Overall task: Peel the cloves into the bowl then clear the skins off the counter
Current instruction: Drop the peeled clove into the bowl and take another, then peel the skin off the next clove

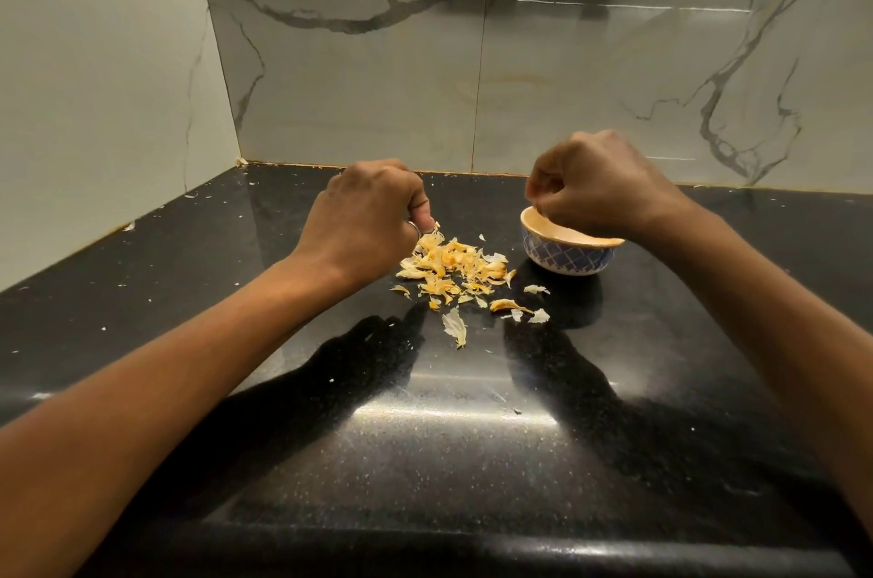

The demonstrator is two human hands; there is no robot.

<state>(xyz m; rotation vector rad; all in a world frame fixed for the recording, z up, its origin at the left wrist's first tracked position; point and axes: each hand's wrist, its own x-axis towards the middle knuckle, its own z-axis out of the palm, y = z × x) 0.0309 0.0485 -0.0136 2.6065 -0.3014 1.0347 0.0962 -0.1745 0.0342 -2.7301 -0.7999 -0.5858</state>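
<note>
head view: the skins (453, 268) lie in a loose pile mid-surface (425, 435), a few strays toward the near edge, none cleared yet. Just right of the pile sits the bowl (567, 258). Over its rim hovers the right hand (600, 185), fingers bunched downward; can't tell if it pinches anything. At the pile's far-left edge the left hand (363, 223), fingers curled under; can't tell what it holds, if anything. No unpeeled cloves visible, bowl contents hidden. My read: peeling about done, whole clearing step left
</note>
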